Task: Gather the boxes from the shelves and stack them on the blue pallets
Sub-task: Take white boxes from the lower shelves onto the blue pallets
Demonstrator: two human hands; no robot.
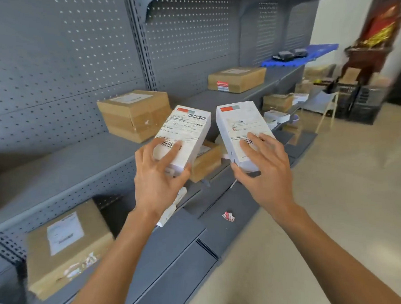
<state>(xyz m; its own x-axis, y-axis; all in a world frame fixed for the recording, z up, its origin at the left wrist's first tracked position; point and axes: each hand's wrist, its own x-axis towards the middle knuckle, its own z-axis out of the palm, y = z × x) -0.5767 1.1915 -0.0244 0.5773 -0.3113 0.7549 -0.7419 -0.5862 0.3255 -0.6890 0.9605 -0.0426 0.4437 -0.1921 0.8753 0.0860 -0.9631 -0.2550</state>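
My left hand grips a white box with a shipping label, fingers over its top and thumb under its near end. My right hand grips a second white labelled box the same way. Both boxes are held side by side in the air in front of the grey shelves. Brown cardboard boxes remain on the shelves: one behind the left white box, one further right, one on the low shelf at left. A blue pallet lies far right.
More small boxes sit on lower shelves to the right. A brown box lies just under my left hand's box. A scrap of red-white paper lies on the base shelf. Black crates and a wooden cabinet stand beyond; beige floor spreads right.
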